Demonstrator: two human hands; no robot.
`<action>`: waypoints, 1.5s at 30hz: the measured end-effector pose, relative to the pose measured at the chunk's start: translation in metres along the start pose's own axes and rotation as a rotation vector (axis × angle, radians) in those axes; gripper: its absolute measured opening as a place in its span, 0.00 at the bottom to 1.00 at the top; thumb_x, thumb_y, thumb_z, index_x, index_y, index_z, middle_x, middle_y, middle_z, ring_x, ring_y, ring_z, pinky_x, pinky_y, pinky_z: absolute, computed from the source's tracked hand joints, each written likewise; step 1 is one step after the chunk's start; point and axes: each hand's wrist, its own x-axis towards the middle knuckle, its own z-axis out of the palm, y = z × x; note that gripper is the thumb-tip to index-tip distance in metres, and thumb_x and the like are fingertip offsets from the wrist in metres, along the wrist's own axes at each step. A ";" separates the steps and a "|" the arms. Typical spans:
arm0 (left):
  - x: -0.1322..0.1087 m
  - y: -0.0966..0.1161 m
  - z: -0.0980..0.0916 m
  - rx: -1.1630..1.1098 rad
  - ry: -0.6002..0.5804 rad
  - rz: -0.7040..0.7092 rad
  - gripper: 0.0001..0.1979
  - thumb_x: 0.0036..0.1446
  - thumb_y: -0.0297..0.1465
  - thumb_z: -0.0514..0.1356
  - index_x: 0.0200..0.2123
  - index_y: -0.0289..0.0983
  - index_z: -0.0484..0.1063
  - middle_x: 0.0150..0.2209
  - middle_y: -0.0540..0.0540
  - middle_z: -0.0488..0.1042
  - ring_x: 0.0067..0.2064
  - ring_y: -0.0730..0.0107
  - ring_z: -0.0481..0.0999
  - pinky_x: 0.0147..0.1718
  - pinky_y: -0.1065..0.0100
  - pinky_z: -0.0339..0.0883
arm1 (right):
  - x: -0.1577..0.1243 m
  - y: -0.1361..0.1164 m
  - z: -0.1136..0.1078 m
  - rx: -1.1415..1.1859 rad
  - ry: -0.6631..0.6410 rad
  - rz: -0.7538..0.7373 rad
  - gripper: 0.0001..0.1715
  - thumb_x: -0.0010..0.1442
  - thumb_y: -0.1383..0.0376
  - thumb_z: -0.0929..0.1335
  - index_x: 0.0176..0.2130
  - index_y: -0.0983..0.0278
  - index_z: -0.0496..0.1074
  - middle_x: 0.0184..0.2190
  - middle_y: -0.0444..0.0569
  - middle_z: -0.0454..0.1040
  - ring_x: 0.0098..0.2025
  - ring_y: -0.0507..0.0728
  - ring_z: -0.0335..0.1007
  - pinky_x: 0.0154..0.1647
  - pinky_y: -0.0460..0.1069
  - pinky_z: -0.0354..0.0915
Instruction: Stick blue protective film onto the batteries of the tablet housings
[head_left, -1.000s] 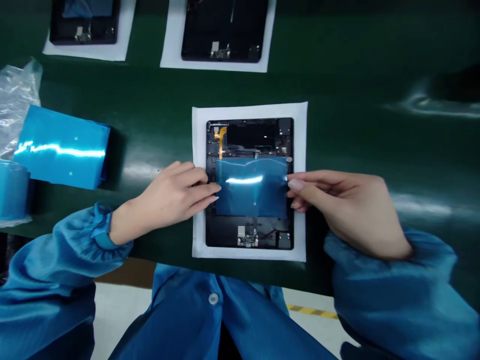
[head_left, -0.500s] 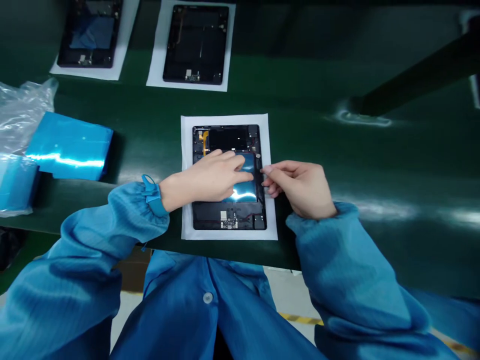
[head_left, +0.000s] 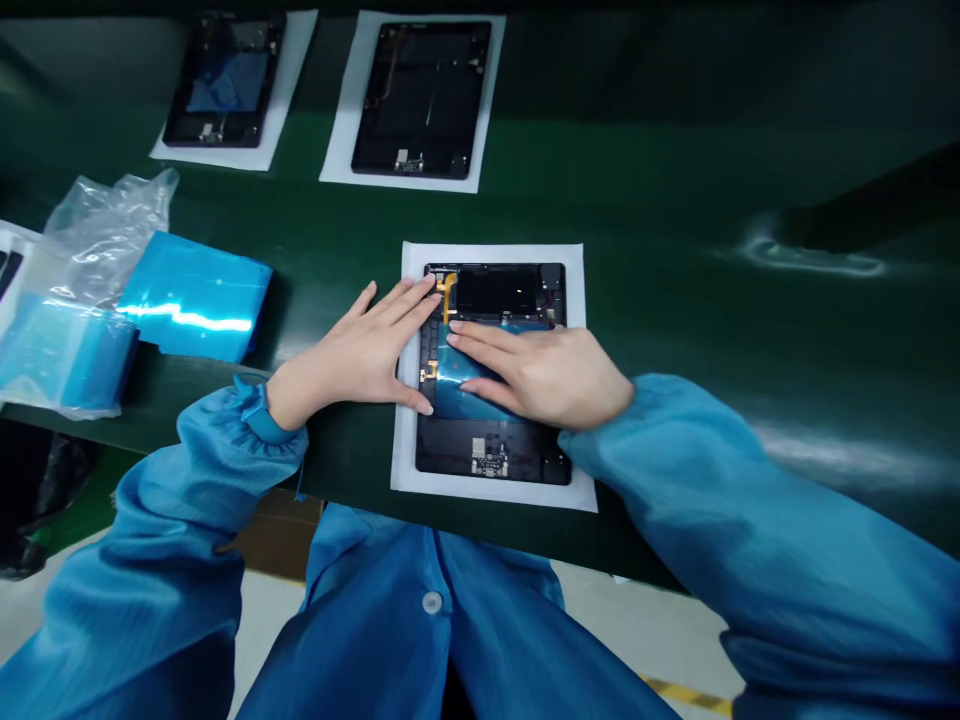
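Observation:
An opened tablet [head_left: 450, 445] lies on a white sheet [head_left: 495, 253] in front of me, its circuit board and orange flex cable bared. Across its middle is a shiny blue film [head_left: 472, 408]. My left hand [head_left: 360, 350] is open at the tablet's left edge, fingertips at the upper left corner and thumb lower on the same side. Fingers stretched out, my right hand [head_left: 547, 370] lies flat on the blue film and covers its right part. Neither hand grips anything that I can see.
Two more opened tablets, one at the back left [head_left: 217, 125] and one at the back middle [head_left: 420, 100], lie on white sheets. At left are a stack of blue film sheets [head_left: 199, 290] and a clear plastic bag [head_left: 112, 225]. A dark post [head_left: 862, 215] stands at right.
My left hand has drawn back from the film to the tablet's left edge, its fingers spread. My right hand has moved left from the tablet's right edge onto the film, its pinch opened.

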 end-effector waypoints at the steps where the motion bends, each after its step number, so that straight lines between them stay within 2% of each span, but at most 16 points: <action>1: 0.000 0.001 -0.001 -0.002 -0.005 -0.007 0.68 0.54 0.69 0.64 0.81 0.34 0.38 0.82 0.30 0.37 0.83 0.35 0.39 0.79 0.35 0.33 | -0.004 -0.005 0.000 0.002 0.006 -0.018 0.37 0.78 0.46 0.60 0.70 0.66 0.73 0.70 0.56 0.73 0.36 0.60 0.83 0.31 0.55 0.72; 5: -0.002 0.002 -0.004 -0.012 -0.014 -0.003 0.67 0.55 0.67 0.64 0.81 0.34 0.39 0.83 0.32 0.36 0.83 0.38 0.38 0.80 0.37 0.32 | -0.018 -0.020 -0.003 0.057 0.026 -0.117 0.34 0.78 0.46 0.62 0.65 0.65 0.79 0.67 0.55 0.76 0.33 0.58 0.82 0.32 0.54 0.73; 10: -0.001 0.000 -0.001 -0.026 0.011 0.002 0.69 0.54 0.69 0.64 0.81 0.33 0.40 0.82 0.31 0.37 0.83 0.36 0.39 0.79 0.36 0.32 | -0.025 -0.023 -0.002 0.001 0.070 0.106 0.29 0.77 0.51 0.64 0.65 0.64 0.79 0.65 0.56 0.78 0.31 0.60 0.83 0.29 0.55 0.72; 13: 0.000 0.001 -0.001 -0.021 0.014 0.003 0.69 0.54 0.69 0.64 0.81 0.32 0.40 0.82 0.30 0.37 0.83 0.35 0.39 0.79 0.34 0.33 | -0.034 -0.039 0.000 0.003 0.134 0.019 0.32 0.77 0.49 0.66 0.61 0.71 0.81 0.65 0.60 0.77 0.29 0.56 0.81 0.27 0.53 0.71; 15: 0.000 0.001 -0.001 -0.015 0.010 0.004 0.69 0.54 0.68 0.65 0.81 0.32 0.40 0.82 0.30 0.37 0.83 0.35 0.39 0.79 0.34 0.34 | -0.042 -0.045 0.002 0.025 0.167 -0.044 0.30 0.77 0.50 0.66 0.59 0.70 0.82 0.64 0.59 0.78 0.29 0.55 0.81 0.29 0.51 0.72; 18: 0.000 0.001 -0.003 -0.009 -0.002 0.000 0.68 0.55 0.68 0.64 0.81 0.34 0.38 0.82 0.31 0.37 0.83 0.34 0.39 0.79 0.33 0.34 | -0.049 -0.031 0.002 0.057 0.177 0.008 0.25 0.76 0.52 0.68 0.59 0.65 0.83 0.61 0.55 0.81 0.32 0.56 0.84 0.32 0.50 0.74; 21: 0.000 -0.002 -0.002 -0.019 -0.015 0.001 0.69 0.54 0.69 0.64 0.82 0.35 0.37 0.82 0.30 0.37 0.83 0.33 0.38 0.79 0.33 0.33 | -0.051 -0.004 0.001 0.027 0.202 0.261 0.24 0.76 0.55 0.67 0.59 0.65 0.82 0.58 0.55 0.83 0.41 0.60 0.87 0.35 0.51 0.76; 23: 0.000 -0.004 -0.001 -0.029 -0.005 0.005 0.70 0.53 0.70 0.63 0.82 0.35 0.37 0.82 0.30 0.36 0.83 0.33 0.37 0.79 0.33 0.33 | -0.055 0.004 -0.002 -0.007 0.182 0.357 0.24 0.76 0.55 0.67 0.60 0.65 0.82 0.59 0.55 0.82 0.42 0.62 0.87 0.35 0.52 0.77; 26: 0.000 -0.007 0.000 -0.039 0.012 0.006 0.71 0.51 0.71 0.64 0.82 0.36 0.38 0.82 0.30 0.37 0.83 0.31 0.38 0.78 0.32 0.33 | -0.073 -0.008 -0.008 -0.022 0.130 0.250 0.23 0.76 0.55 0.68 0.57 0.66 0.84 0.59 0.56 0.82 0.34 0.59 0.85 0.31 0.52 0.76; 30: 0.001 -0.006 0.000 -0.030 0.003 0.005 0.71 0.52 0.70 0.65 0.82 0.36 0.38 0.82 0.30 0.37 0.83 0.30 0.39 0.78 0.32 0.35 | -0.098 -0.030 -0.013 0.000 0.174 0.097 0.18 0.74 0.59 0.70 0.51 0.67 0.86 0.55 0.55 0.84 0.27 0.54 0.81 0.28 0.50 0.75; 32: 0.000 -0.005 0.001 -0.022 0.003 0.000 0.70 0.53 0.70 0.64 0.82 0.36 0.37 0.83 0.31 0.37 0.83 0.31 0.38 0.79 0.33 0.34 | -0.096 -0.027 -0.011 0.000 0.180 0.116 0.18 0.75 0.59 0.69 0.52 0.66 0.86 0.55 0.54 0.85 0.28 0.54 0.82 0.29 0.50 0.76; 36: -0.004 -0.003 -0.006 -0.010 -0.007 -0.022 0.69 0.53 0.69 0.64 0.82 0.36 0.38 0.82 0.30 0.38 0.83 0.32 0.39 0.78 0.33 0.35 | -0.065 -0.002 -0.005 -0.066 0.137 0.232 0.27 0.77 0.54 0.66 0.60 0.69 0.81 0.61 0.56 0.81 0.33 0.58 0.84 0.30 0.53 0.74; 38: -0.001 0.001 -0.016 -0.012 -0.004 -0.041 0.65 0.55 0.67 0.65 0.81 0.36 0.43 0.82 0.29 0.44 0.82 0.33 0.47 0.78 0.34 0.43 | -0.054 0.005 -0.004 -0.101 0.117 0.248 0.28 0.77 0.53 0.65 0.61 0.69 0.80 0.63 0.58 0.80 0.35 0.59 0.85 0.31 0.53 0.73; 40: 0.012 0.009 -0.029 0.001 0.059 -0.070 0.53 0.62 0.61 0.64 0.78 0.34 0.54 0.78 0.28 0.57 0.77 0.34 0.60 0.74 0.37 0.55 | -0.053 0.004 -0.004 -0.112 0.137 0.230 0.25 0.77 0.55 0.65 0.58 0.68 0.82 0.62 0.57 0.81 0.36 0.58 0.84 0.34 0.52 0.73; 43: 0.048 0.022 -0.043 0.096 0.215 -0.140 0.29 0.73 0.44 0.57 0.68 0.32 0.68 0.69 0.30 0.71 0.68 0.38 0.72 0.66 0.41 0.65 | -0.066 -0.004 -0.001 -0.115 0.272 0.248 0.17 0.74 0.59 0.68 0.50 0.65 0.84 0.55 0.54 0.85 0.38 0.58 0.84 0.35 0.51 0.73; 45: 0.077 0.028 -0.046 0.176 0.251 -0.184 0.23 0.75 0.36 0.53 0.65 0.30 0.71 0.66 0.29 0.72 0.66 0.38 0.73 0.64 0.42 0.66 | -0.077 -0.009 0.003 -0.108 0.366 0.303 0.14 0.72 0.61 0.69 0.48 0.65 0.84 0.51 0.53 0.86 0.39 0.59 0.83 0.37 0.51 0.74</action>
